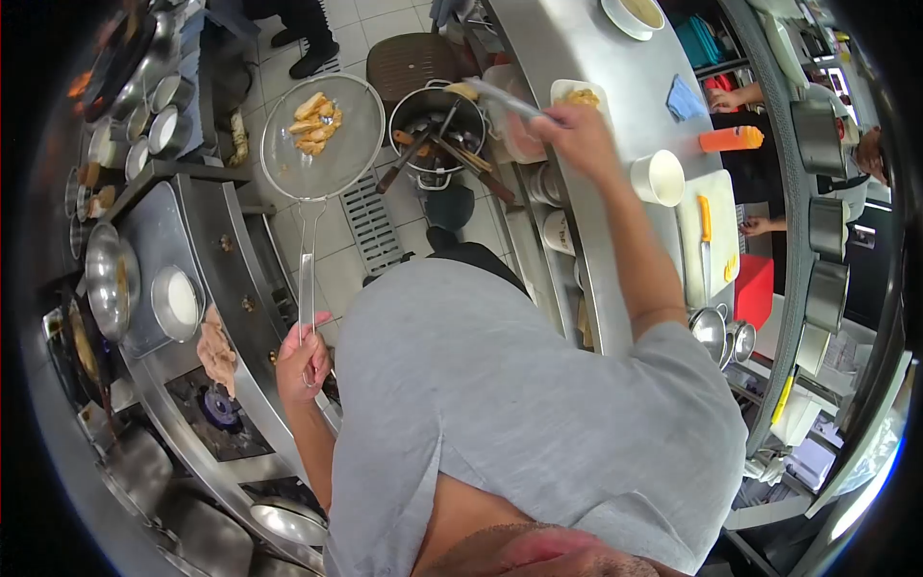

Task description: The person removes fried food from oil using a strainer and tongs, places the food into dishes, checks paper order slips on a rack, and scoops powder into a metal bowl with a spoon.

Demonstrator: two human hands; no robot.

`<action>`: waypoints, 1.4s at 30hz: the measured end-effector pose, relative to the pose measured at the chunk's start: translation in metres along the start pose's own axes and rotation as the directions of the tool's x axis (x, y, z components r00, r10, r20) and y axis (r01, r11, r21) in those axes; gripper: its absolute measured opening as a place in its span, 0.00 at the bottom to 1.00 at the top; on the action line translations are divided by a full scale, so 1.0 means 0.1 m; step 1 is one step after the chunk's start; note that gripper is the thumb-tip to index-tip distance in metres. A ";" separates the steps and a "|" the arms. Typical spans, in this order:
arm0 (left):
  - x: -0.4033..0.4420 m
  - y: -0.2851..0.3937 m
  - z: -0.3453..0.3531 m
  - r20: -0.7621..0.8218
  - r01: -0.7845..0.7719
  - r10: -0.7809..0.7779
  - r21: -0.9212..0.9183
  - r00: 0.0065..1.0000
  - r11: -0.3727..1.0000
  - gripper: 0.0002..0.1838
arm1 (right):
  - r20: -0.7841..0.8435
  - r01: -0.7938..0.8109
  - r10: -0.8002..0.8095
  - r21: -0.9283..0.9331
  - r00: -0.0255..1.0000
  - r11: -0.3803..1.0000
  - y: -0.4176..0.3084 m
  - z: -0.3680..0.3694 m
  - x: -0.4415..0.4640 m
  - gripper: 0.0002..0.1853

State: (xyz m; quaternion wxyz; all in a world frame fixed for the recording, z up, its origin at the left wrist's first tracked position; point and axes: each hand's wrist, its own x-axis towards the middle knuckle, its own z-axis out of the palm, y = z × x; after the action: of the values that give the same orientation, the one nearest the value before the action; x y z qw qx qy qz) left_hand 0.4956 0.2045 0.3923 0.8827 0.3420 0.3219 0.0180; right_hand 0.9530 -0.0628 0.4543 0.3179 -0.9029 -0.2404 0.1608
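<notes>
"Grey shirt point(538, 356) nearest. Where's the strainer point(354, 159)?"
"Beside the pot point(469, 117): left fingers point(315, 354) round its handle point(307, 288); right fingers point(551, 125) grip a silvery utensil point(505, 98)."
"Handling?"
"Probably stiff, nose-heavy; hold nearer the mesh. Its food point(315, 123) looks soft, slippery."

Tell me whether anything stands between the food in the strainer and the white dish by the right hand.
In view, the pot and the metal utensil held by the right hand lie between the food and the white dish. The pot seems lower, so probably only the utensil could obstruct.
</notes>
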 end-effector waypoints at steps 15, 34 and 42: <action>0.23 0.09 0.28 0.023 0.054 -0.055 0.053 0.998 0.997 0.25 | -0.316 -0.352 0.207 -0.521 0.926 0.777 1.69 -0.78 -0.36 0.18; -0.29 0.19 0.39 0.003 0.088 -0.092 0.267 0.996 0.960 0.20 | 0.328 0.770 -0.730 -0.486 0.600 0.414 -1.00 1.07 1.39 0.12; -0.32 0.09 0.22 -0.016 0.055 -0.053 0.197 0.998 0.979 0.20 | 0.270 0.745 -0.703 -0.371 0.658 0.554 -1.12 1.20 1.29 0.14</action>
State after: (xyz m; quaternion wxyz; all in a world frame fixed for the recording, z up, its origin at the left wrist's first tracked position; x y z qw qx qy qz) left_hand 0.4847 0.1899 0.4278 0.8429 0.4188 0.3360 -0.0361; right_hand 0.9703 0.1426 0.4199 0.1258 -0.7625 -0.6346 -0.0042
